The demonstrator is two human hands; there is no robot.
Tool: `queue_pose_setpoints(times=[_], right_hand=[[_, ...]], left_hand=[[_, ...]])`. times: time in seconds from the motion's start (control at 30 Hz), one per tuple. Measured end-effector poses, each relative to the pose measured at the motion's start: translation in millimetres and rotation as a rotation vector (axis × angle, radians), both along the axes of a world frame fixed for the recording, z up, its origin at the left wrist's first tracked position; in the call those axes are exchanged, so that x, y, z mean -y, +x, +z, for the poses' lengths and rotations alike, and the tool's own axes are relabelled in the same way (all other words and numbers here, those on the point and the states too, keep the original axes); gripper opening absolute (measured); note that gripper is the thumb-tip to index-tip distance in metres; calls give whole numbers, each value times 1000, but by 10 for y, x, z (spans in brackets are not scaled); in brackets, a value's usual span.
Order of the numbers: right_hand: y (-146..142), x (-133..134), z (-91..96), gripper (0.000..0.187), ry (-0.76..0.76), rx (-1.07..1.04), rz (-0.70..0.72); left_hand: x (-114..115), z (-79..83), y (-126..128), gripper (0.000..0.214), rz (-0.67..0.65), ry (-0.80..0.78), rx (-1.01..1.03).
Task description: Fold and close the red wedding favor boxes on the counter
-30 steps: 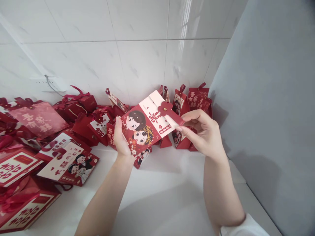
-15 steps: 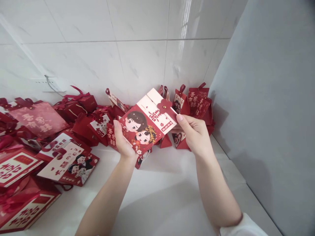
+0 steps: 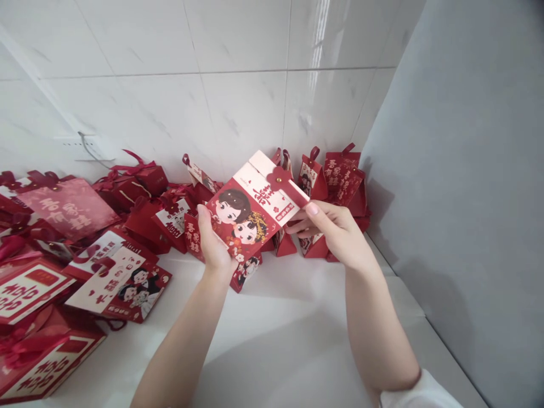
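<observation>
At the view's centre, the red-and-cream packet [image 3: 255, 205] sits clamped in the left hand [image 3: 216, 246] at eight o'clock, ideally lightly to avoid creasing, while the right hand [image 3: 340, 232] at three pinches its strap [image 3: 293, 191].

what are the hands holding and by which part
A flat, red-and-cream card packet: the left hand holds its lower-left end, below the cartoon faces; the right hand holds its right edge by the red strap's end.

Red cartoon-couple packet [image 3: 246, 218] in both hands [image 3: 216, 249], red gift boxes [image 3: 144, 226] along the white tile wall [image 3: 242, 39].
</observation>
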State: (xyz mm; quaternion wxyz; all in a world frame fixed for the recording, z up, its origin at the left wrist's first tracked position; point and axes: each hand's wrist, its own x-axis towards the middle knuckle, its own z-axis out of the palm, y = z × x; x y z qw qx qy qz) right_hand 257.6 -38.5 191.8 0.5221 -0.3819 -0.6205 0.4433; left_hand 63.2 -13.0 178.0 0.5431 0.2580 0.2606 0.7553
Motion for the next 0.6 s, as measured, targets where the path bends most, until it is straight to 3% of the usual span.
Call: queue_pose_setpoints(times=[0.17,0.27,0.47,0.6], right_hand=[[27,-120,-168,38,-53,215,120],[-9,-246,-300,39,-178,201,161],[33,-414,-385,42,-204,77,216],[86,-440,-396,39,-196,102,223]], left_hand=[[79,-183,261,48,-36,-14,62],[120,-256,362,46,-129,-54,143],[157,-173,363,43,-217,-231,280],[207,-103,351,43,-272,-295,330]])
